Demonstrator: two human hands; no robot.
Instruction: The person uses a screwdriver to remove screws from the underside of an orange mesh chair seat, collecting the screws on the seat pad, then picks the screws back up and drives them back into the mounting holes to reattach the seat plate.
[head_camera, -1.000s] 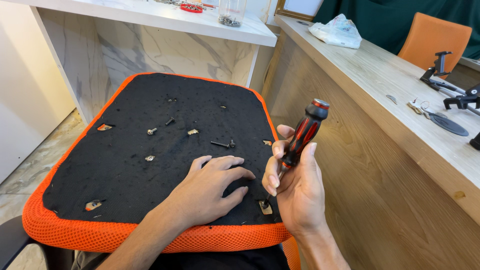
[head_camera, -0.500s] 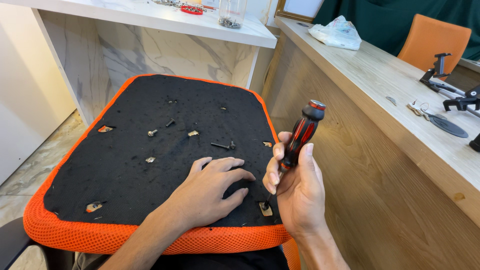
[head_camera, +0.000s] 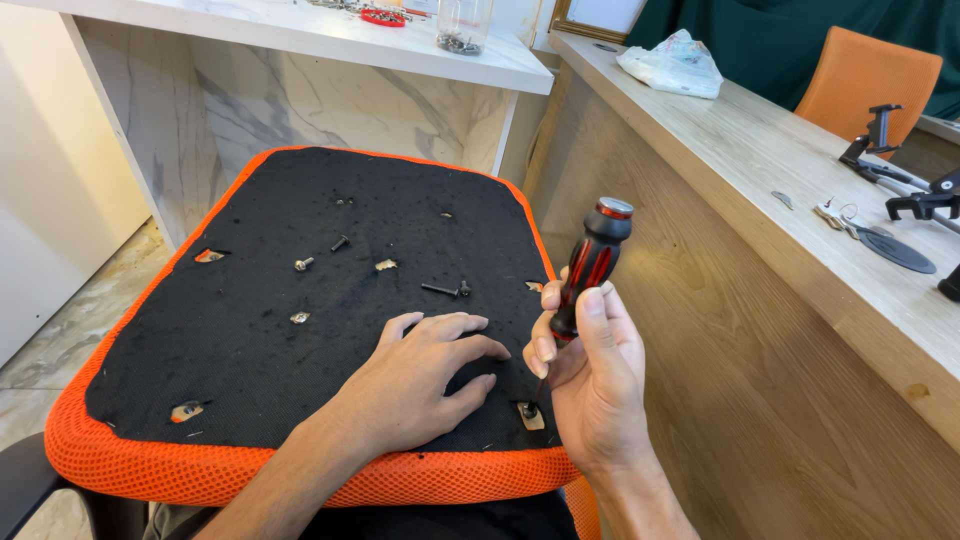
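Your left hand (head_camera: 425, 375) is lying flat, fingers spread, on the black fabric underside of the orange mesh seat (head_camera: 300, 300), steadying it. Just right of it, your right hand (head_camera: 590, 385) is gripping the red-and-black screwdriver (head_camera: 585, 275) upright, tip in a near-corner screw (head_camera: 527, 410).

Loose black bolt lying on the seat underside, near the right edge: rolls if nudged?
The black bolt lies on its side on the fuzzy black fabric, so the nap would probably damp any roll. Its head likely makes it curve rather than run straight. It looks small and stiff, probably fiddly to pinch.
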